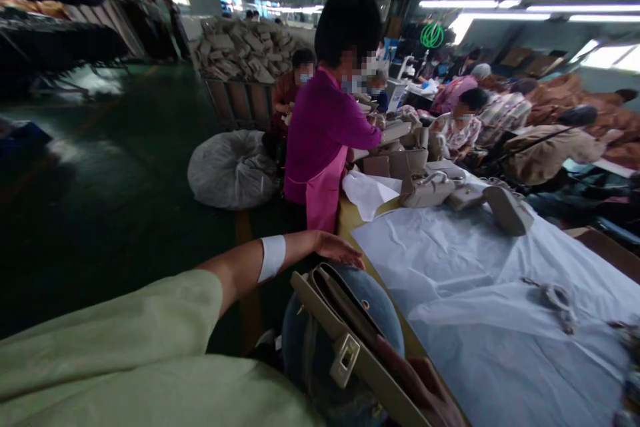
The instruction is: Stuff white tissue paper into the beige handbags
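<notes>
My left hand (340, 248) reaches forward past a white wristband, flat and open, holding nothing. It hovers just above the near corner of the table and the top of a beige handbag (345, 337). The handbag lies tilted across my knee in blue jeans (373, 310), its metal clasp (346, 359) facing up. My right hand (427, 390) is at the bottom edge, gripping the lower end of the handbag. My pale green sleeve fills the lower left.
A table covered in pale paper sheets (475, 267) runs along the right, with a small strap piece (555, 297) on it. Several beige bags (427, 188) sit at its far end. A person in a purple top and pink apron (323, 147) stands there. A white sack (233, 170) lies on the floor.
</notes>
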Motion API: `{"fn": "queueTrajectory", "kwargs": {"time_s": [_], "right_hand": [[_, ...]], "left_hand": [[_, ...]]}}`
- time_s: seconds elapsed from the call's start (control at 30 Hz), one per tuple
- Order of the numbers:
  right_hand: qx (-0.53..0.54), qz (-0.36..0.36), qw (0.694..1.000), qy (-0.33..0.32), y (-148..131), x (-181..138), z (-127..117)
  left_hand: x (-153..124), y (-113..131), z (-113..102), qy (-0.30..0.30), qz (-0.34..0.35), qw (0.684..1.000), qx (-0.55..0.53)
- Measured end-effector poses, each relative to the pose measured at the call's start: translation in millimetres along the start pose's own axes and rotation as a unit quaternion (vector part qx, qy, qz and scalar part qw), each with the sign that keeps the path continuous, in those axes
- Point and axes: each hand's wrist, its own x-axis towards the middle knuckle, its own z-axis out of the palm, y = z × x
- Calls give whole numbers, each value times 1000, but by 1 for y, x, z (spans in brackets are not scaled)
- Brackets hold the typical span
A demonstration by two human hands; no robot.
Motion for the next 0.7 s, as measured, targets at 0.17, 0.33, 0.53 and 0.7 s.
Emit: {"fn": "queueTrajectory", "kwargs": {"time_s": [0.17, 0.33, 0.53, 0.7], "right_hand": [[-69, -132, 989, 0, -1, 16, -12], [-151, -163, 975, -11, 1, 22, -10], [-177, -132, 974, -53, 5, 20, -15], [0, -60, 993, -100, -18, 24, -44]], "left_hand": [[-46, 60, 18, -43, 75, 988, 128], [-105, 104, 69, 23, 149, 962, 227], [-132, 94, 90, -211, 59, 969, 112], [-119, 67, 122, 20, 61, 924, 377]]}}
